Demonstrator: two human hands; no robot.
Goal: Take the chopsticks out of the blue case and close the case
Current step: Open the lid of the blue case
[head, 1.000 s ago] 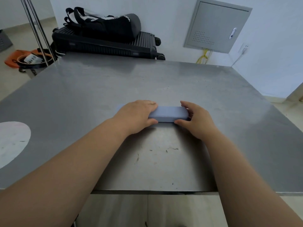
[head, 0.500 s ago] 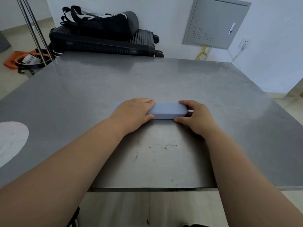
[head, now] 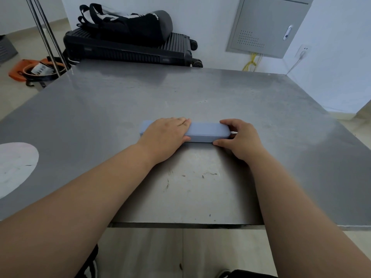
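Observation:
A long blue case (head: 208, 133) lies flat across the middle of the steel table (head: 200, 97), its lid down. My left hand (head: 164, 137) rests over the case's left half, fingers on top and thumb along the near side. My right hand (head: 241, 139) grips the right end, fingers behind it and thumb in front. A small pale sliver shows at that right end by my fingers; I cannot tell what it is. No chopsticks are visible.
The table's front edge (head: 180, 225) is close to my body. A white round patch (head: 16, 167) marks the table's left side. Behind the table stand a black suitcase (head: 128, 51) with a black bag (head: 130, 27) on it, metal poles (head: 44, 35) and a grey wall cabinet (head: 267, 27).
Both hands stay on the case in nearly the same hold. My view has shifted slightly, and the case looks a little closer to the table's middle.

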